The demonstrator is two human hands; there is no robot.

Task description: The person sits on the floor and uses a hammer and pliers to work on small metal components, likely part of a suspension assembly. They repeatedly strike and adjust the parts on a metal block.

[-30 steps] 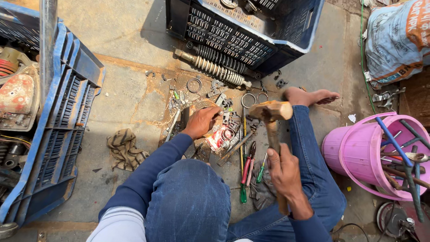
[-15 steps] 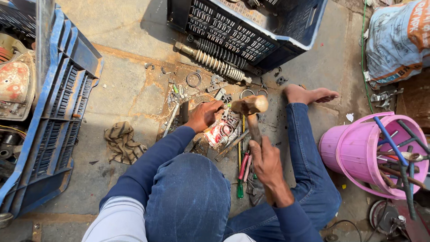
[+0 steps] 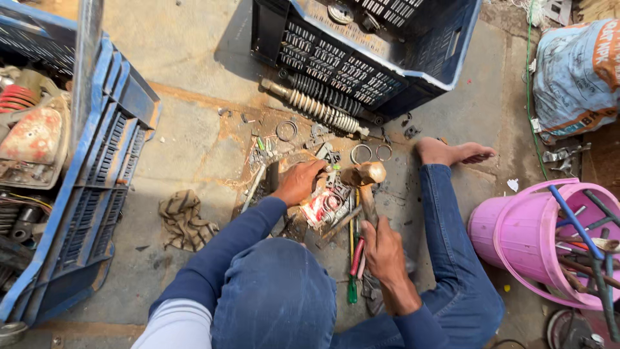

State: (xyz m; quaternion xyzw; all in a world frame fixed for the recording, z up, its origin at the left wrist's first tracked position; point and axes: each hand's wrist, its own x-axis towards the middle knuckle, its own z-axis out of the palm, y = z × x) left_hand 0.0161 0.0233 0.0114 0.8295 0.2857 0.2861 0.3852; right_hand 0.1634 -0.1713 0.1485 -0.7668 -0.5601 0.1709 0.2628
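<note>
My right hand grips the wooden handle of a hammer, whose rusty head sits just right of my left hand. My left hand presses down on a small metal part on the ground, beside a red and white mechanical part. Both sleeves are dark blue. My bare foot rests on the concrete to the right. Red-handled pliers and a green-handled screwdriver lie under my right hand.
A dark blue crate stands ahead with a coil spring shock absorber in front of it. Metal rings lie nearby. Another blue crate of parts is left, a rag beside it. A pink bucket of tools is right.
The hammer has come down from a raised position to just beside my left hand. My left hand stays on the part.
</note>
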